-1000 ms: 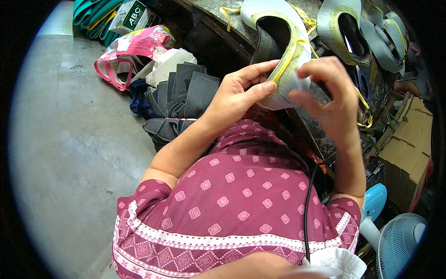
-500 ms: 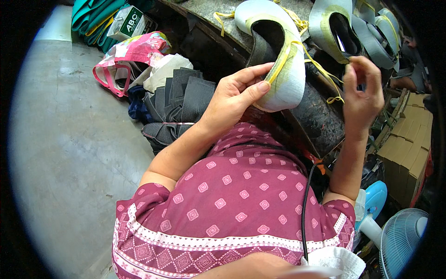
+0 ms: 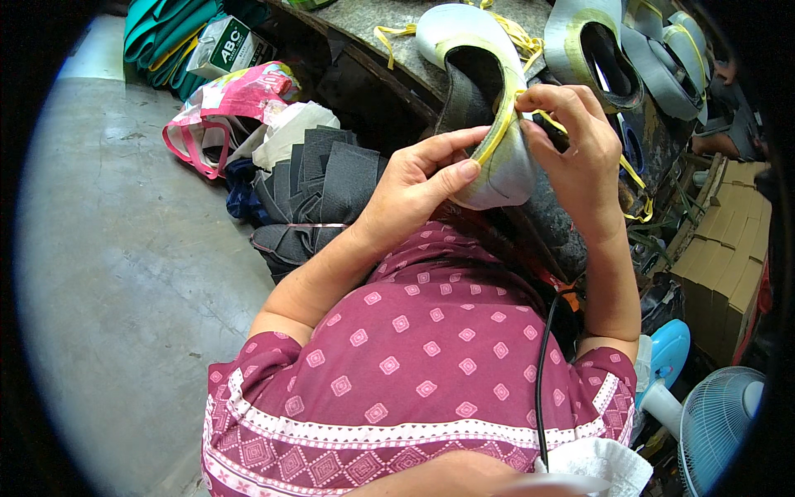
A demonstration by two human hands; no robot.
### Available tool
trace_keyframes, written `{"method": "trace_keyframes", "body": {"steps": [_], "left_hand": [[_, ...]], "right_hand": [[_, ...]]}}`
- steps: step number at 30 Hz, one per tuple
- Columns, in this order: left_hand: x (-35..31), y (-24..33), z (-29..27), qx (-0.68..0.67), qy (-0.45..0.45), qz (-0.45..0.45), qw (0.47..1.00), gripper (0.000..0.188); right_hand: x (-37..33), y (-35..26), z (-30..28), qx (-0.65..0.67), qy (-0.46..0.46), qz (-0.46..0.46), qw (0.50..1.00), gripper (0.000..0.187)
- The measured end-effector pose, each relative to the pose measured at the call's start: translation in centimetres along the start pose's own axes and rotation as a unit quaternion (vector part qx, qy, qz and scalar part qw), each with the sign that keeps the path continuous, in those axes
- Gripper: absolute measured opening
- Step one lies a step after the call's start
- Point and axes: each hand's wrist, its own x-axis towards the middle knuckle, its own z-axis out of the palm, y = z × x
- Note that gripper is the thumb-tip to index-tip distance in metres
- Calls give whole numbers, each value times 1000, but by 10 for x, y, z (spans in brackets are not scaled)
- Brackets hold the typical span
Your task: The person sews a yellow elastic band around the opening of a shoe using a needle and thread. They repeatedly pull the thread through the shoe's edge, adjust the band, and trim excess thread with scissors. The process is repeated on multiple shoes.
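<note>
A light-grey curved piece [image 3: 515, 178], which looks like a shoe upper with a dark lining, is tilted up in front of me. Along its opening edge lies a narrow yellow strip [image 3: 499, 137]. My left hand [image 3: 406, 186] is closed on the piece's near edge, its thumb on the strip and its fingers toward the lining. At the right side of the opening, my right hand [image 3: 584, 153] pinches the strip against the edge. The strip's loose end [image 3: 636, 178] hangs past this hand. Beyond stands a similar grey piece [image 3: 571, 37], its opening toward me.
More yellow strips [image 3: 517, 37] lie on the worn workbench [image 3: 356, 15]. Further grey pieces [image 3: 662, 70] crowd its right side. Stacked dark-grey sheets [image 3: 352, 178] and a pink bag [image 3: 248, 103] are at left. Folded cardboard [image 3: 725, 232] and a fan [image 3: 720, 431] stand at right.
My right hand has come left from beside the other grey piece to the edge of the held one. The strip now follows more of that edge. My left hand keeps its grip.
</note>
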Motion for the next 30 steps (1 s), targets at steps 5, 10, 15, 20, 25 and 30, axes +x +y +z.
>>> {"method": "trace_keyframes", "body": {"steps": [5,10,15,20,25,30], "left_hand": [[-1,-1,0,-6,-5,-12,1000,44],[1,-4,-3,3,-1,-6,1000,44],[-2,-7,-8,13,-4,-15,1000,43],[-2,-6,-16,269,2,57,961,40],[-3,3,-15,411,11,96,907,33],[4,12,-9,332,-28,54,941,36]], "right_hand": [[-5,-2,-3,15,-41,12,999,31],[-16,19,-28,65,63,79,993,27],[-22,50,-68,88,131,142,977,22],[-27,33,-59,195,-9,311,930,40],[-35,4,-24,252,-191,354,880,65],[-35,4,-20,340,-153,356,857,67]]}}
